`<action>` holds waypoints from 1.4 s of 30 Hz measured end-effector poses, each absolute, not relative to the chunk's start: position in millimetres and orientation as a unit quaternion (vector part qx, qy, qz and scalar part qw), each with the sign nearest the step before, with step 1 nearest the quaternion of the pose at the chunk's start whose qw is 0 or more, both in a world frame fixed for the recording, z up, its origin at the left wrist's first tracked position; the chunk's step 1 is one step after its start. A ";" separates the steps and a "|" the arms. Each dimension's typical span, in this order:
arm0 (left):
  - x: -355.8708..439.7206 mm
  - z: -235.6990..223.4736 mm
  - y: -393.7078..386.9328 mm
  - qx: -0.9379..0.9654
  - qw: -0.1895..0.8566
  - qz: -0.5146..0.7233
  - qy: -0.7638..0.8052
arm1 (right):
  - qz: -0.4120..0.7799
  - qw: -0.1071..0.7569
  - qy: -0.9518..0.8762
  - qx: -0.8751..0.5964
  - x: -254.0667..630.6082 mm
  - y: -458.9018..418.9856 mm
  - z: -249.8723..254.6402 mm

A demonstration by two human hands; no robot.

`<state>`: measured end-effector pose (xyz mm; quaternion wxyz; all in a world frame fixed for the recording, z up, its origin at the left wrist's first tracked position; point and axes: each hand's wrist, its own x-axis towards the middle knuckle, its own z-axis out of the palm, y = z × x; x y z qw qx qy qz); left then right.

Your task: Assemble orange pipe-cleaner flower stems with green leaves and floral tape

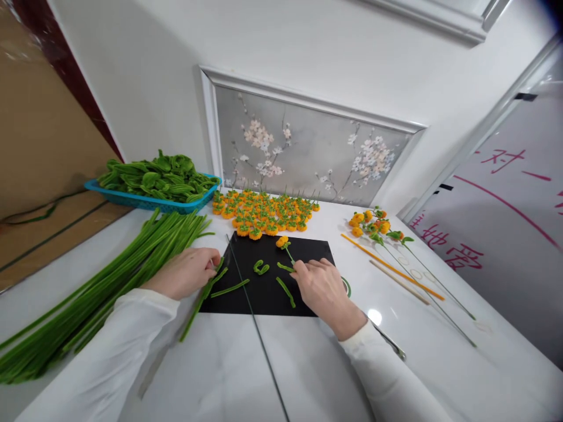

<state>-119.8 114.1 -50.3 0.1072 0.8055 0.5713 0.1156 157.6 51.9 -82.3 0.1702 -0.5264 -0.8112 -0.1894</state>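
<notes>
My right hand (321, 293) is closed round the thin green stem of a yellow pipe-cleaner flower (282, 241), whose head points away from me over the black mat (264, 305). At the mat's left edge my left hand (189, 272) is pinched, beside short green pipe-cleaner pieces (200, 308); what sits between its fingertips is too small to make out. Between the hands lie a curled green piece (261, 268) and a straight one (285, 292). A long thin dark green wire (259, 334) crosses the mat toward me.
Long green pipe cleaners (101, 287) lie in a bundle at left, before a blue tray (176, 206) of green leaves. Several yellow flower heads (268, 214) stand behind the mat. At right are finished-looking flower stems (378, 225), an orange pipe cleaner (391, 266) and a metal tool (389, 340).
</notes>
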 end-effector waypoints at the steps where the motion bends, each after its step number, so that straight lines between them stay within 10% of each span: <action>1: -118.5 -49.6 114.2 0.805 0.105 0.118 0.572 | -0.186 0.169 -0.811 -0.528 157.5 51.5 -82.4; 5: -107.4 -39.0 112.7 0.766 0.134 0.221 0.589 | -0.174 0.167 -0.815 -0.527 156.4 50.4 -82.1; 9: -84.1 -27.1 98.5 0.649 0.415 0.401 0.496 | -0.145 0.216 -0.810 -0.525 157.9 50.8 -79.8; 15: -59.0 -23.1 75.4 0.617 0.556 0.368 0.417 | 0.079 0.451 -0.745 -0.485 150.0 46.2 -72.8; 25: -49.8 -24.7 61.6 0.532 0.678 0.357 0.361 | 0.178 0.429 -0.763 -0.450 116.7 40.1 -86.7; 33: -37.4 -31.1 53.8 0.490 0.711 0.383 0.328 | 0.231 0.562 -0.668 -0.428 134.0 32.6 -65.0; 42: -25.6 -27.2 41.7 0.625 0.503 0.469 0.370 | 0.266 0.578 -0.679 -0.366 136.7 23.5 -56.2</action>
